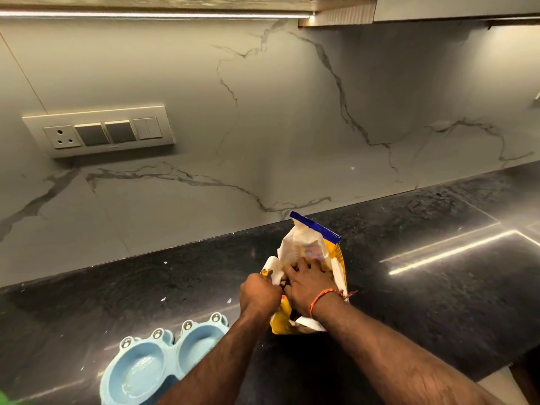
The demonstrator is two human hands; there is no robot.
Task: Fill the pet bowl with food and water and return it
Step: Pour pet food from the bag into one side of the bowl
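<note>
Twin-well blue pet bowl (152, 366) flat on the dark counter (423, 287), low and to the near-left of both grips, partly hidden under the left forearm. Long axis across the two wells, running from near-left up toward far-right; frog-eye knobs along the far rim, so facing away toward the backsplash. Left well with a wet sheen at the bottom, perhaps a little water, hard to say; right well bare of food as far as visible. So feeding step barely begun: no kibble in the bowl yet, water doubtful, return not started.

Just beyond the bowl, yellow pet food bag (309, 276) standing open, blue-edged mouth tipped away toward the wall. Left hand (260, 293) clenched on the bag's near-left lip, holding it apart. Right hand (309, 283) pushed into the mouth, fingers spread and part buried; whether closed on any kibble, cannot tell. Probably scooping a handful next, judged from the pose.
</note>
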